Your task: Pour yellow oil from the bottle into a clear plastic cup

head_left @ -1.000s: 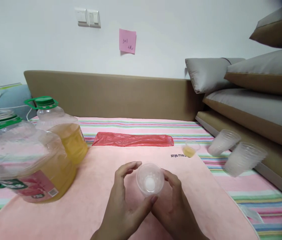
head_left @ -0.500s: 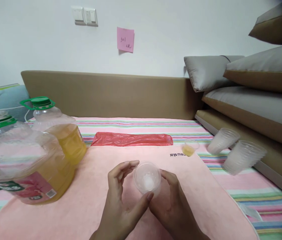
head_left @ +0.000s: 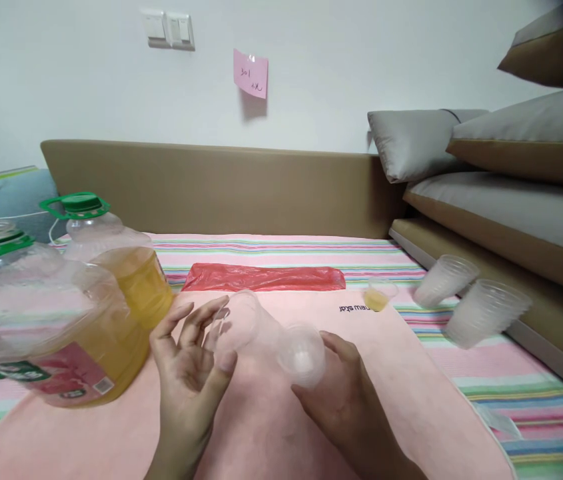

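My left hand (head_left: 186,367) has a single clear plastic cup (head_left: 246,320) at its fingertips, tilted and slightly blurred. To the right of it, my right hand (head_left: 348,387) grips a whitish translucent plastic cup (head_left: 302,357), its mouth turned toward me; whether several are nested there I cannot tell. Both hands are above the pink mat (head_left: 256,427). Farther back on the mat stands a small cup with yellow liquid (head_left: 376,300). At the left are two big jugs of yellow drink, an uncapped front jug (head_left: 116,353) and a green-capped rear jug (head_left: 146,280).
Two leaning stacks of plastic cups, a rear stack (head_left: 446,280) and a front stack (head_left: 486,313), rest on the striped sheet at the right. Behind the mat lies a red plastic bag (head_left: 264,277). Large cushions (head_left: 521,200) rise at the right, and a brown headboard (head_left: 221,190) closes the back.
The clear cup has come apart from the one in my right hand. My left hand has moved left with it, while my right hand has stayed almost in place.
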Demonstrator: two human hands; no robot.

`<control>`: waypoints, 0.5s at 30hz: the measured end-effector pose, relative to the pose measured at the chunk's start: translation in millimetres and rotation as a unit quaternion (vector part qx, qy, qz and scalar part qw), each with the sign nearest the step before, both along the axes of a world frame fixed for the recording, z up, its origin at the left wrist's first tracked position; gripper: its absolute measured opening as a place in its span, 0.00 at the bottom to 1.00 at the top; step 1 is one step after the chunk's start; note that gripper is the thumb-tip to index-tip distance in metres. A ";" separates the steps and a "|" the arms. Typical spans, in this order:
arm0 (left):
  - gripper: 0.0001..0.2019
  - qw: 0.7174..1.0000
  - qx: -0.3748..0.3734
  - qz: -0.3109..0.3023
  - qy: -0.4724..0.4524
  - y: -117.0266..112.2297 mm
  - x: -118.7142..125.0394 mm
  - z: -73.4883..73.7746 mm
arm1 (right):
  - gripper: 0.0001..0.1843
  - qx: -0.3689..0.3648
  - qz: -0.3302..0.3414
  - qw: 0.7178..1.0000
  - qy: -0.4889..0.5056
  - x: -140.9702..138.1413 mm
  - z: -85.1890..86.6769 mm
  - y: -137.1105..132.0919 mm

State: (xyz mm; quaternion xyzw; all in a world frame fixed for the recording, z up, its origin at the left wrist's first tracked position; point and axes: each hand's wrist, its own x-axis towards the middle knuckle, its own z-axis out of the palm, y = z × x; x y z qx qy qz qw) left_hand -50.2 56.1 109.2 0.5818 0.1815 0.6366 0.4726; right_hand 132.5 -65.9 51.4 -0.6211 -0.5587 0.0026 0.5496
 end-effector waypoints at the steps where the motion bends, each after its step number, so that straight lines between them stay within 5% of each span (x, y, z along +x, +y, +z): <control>1: 0.29 1.000 0.000 0.009 0.012 2.5 -0.4 -1.4 | 0.34 -0.005 -0.014 1.000 0.003 3.3 1.0 -0.2; 8: 0.32 0.985 -0.032 0.026 0.168 2.8 12.7 -20.8 | 0.39 0.015 -0.149 0.989 0.014 48.5 13.3 -8.8; 15: 0.32 0.958 -0.031 -0.006 0.285 -10.2 20.9 -30.1 | 0.52 0.054 -0.288 0.956 0.019 131.8 16.9 -47.5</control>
